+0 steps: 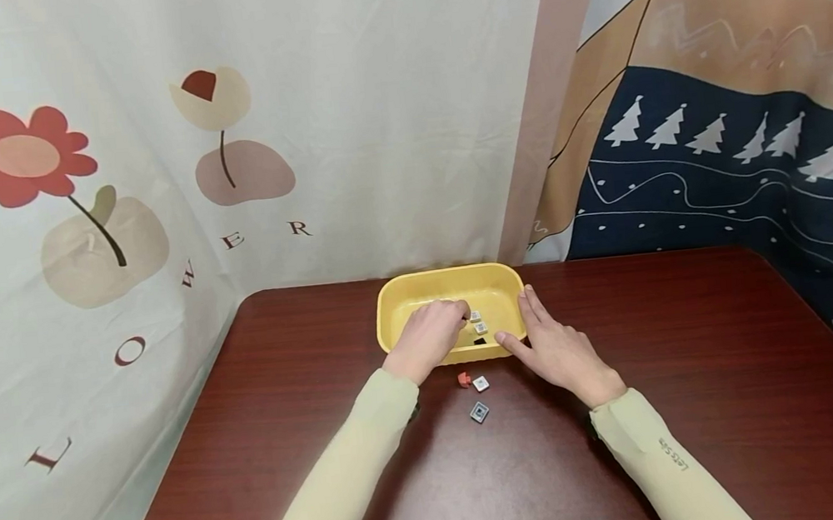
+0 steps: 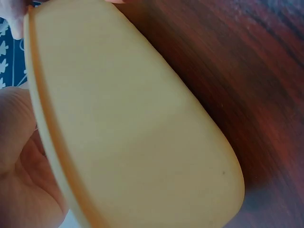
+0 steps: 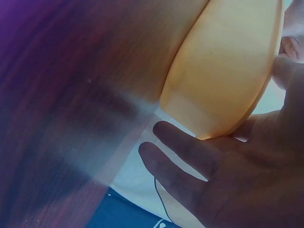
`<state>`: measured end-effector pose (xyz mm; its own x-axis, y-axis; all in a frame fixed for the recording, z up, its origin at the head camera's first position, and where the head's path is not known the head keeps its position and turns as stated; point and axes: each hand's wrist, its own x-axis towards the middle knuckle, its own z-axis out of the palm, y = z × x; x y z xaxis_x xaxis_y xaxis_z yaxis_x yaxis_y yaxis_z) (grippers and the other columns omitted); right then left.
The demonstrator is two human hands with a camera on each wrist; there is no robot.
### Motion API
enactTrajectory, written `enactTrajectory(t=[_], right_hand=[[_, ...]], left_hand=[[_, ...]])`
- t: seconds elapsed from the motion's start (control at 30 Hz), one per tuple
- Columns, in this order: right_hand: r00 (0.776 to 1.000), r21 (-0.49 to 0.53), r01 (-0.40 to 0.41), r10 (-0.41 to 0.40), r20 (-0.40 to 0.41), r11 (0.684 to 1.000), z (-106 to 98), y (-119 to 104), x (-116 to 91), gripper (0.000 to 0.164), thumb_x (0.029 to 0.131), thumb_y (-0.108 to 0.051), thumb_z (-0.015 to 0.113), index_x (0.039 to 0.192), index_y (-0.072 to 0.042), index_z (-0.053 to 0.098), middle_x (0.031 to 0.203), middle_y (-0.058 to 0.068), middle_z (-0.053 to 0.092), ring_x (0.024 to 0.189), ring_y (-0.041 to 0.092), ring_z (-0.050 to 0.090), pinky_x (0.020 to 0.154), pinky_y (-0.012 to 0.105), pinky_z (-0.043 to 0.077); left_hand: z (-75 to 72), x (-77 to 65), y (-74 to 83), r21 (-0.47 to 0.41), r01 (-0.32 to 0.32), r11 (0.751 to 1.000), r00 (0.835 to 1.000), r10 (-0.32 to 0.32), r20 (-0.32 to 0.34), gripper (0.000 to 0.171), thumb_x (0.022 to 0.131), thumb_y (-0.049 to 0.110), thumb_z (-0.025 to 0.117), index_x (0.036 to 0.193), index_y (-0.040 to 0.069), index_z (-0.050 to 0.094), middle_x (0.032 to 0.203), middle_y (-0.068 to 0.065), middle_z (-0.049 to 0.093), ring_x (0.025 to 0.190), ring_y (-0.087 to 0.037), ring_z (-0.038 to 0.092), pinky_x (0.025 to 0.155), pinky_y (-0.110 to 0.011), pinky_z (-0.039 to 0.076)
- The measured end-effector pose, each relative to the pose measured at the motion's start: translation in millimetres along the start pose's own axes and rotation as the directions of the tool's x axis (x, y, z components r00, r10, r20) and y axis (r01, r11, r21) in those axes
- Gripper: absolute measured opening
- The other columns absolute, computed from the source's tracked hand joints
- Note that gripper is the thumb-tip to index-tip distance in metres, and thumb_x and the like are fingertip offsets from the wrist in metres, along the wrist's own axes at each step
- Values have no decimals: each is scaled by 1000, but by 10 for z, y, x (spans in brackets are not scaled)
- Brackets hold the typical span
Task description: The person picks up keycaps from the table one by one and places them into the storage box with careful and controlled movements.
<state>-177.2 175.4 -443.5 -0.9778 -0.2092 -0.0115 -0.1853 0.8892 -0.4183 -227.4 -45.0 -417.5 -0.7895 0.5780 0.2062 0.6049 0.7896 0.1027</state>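
Observation:
A yellow plastic tub (image 1: 414,358) stands at the far side of the table. My left hand (image 1: 430,336) reaches over its near rim with fingers curled down inside; I cannot tell whether they pinch anything. Two small white square pieces (image 1: 480,328) and a small black piece (image 1: 479,341) lie in the tub beside those fingers. At the tub's right end, my right hand (image 1: 563,355) rests on the rim, thumb at the near edge and straight fingers along the side. The right wrist view shows two outstretched fingers (image 3: 183,147) outside the tub wall.
In front of the tub, a small red piece (image 1: 464,379) and a white square piece (image 1: 480,383) lie close together on the brown table (image 1: 310,404). A dark grey square piece (image 1: 480,412) lies nearer. Printed curtains (image 1: 389,129) hang behind the table.

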Motion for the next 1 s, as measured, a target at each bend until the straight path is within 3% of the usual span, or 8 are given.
enactTrajectory(t=[0.17, 0.43, 0.57, 0.73, 0.83, 1.0], right_hand=[[1000, 1, -1, 1, 6, 1000, -3, -6, 11, 99, 102, -72, 37, 164, 2, 14, 171, 20, 9, 118, 48, 64, 92, 63, 52], [1000, 2, -1, 1, 2, 1000, -7, -14, -10, 98, 102, -71, 37, 164, 1, 15, 172, 19, 9, 117, 50, 63, 91, 64, 52], [1000, 1, -5, 5, 3, 1000, -5, -15, -15, 98, 102, -71, 37, 164, 1, 15, 172, 19, 9, 118, 50, 63, 92, 65, 52], [1000, 5, -11, 11, 10, 1000, -8, -21, -21, 98, 102, -71, 38, 164, 1, 15, 172, 19, 8, 120, 50, 61, 93, 65, 51], [1000, 4, -10, 10, 12, 1000, -10, -22, -17, 98, 102, -71, 38, 164, 1, 14, 172, 20, 8, 120, 50, 62, 93, 65, 52], [1000, -4, -2, 3, 6, 1000, -10, -23, -10, 97, 102, -70, 39, 164, 2, 15, 171, 21, 9, 116, 50, 64, 91, 64, 53]], left_hand=[[36, 47, -23, 29, 1, 1000, 1000, -1, 10, 8, 96, 9, 72, 93, 14, 76, 85, 1, 74, 73, -20, 68, 67, -38, 56], [52, 90, -28, 49, 12, 999, 995, -17, 102, 10, 97, 17, 74, 106, 15, 79, 98, -1, 77, 86, -21, 72, 78, -40, 57], [56, 94, -30, 75, 32, 997, 994, -40, 99, 13, 96, 19, 75, 109, 16, 80, 101, -2, 78, 90, -23, 73, 81, -42, 56], [63, 67, -37, 101, 61, 993, 997, -65, 39, 8, 96, 22, 75, 100, 17, 79, 89, -2, 74, 82, -24, 71, 75, -43, 53], [72, 36, -45, 115, 67, 991, 998, -63, -31, 7, 97, 23, 74, 95, 17, 78, 81, -1, 70, 76, -24, 70, 71, -42, 51], [68, -41, -55, 96, 41, 995, 989, -26, -145, 16, 96, 27, 74, 106, 15, 79, 97, -1, 75, 88, -24, 72, 80, -45, 53]])
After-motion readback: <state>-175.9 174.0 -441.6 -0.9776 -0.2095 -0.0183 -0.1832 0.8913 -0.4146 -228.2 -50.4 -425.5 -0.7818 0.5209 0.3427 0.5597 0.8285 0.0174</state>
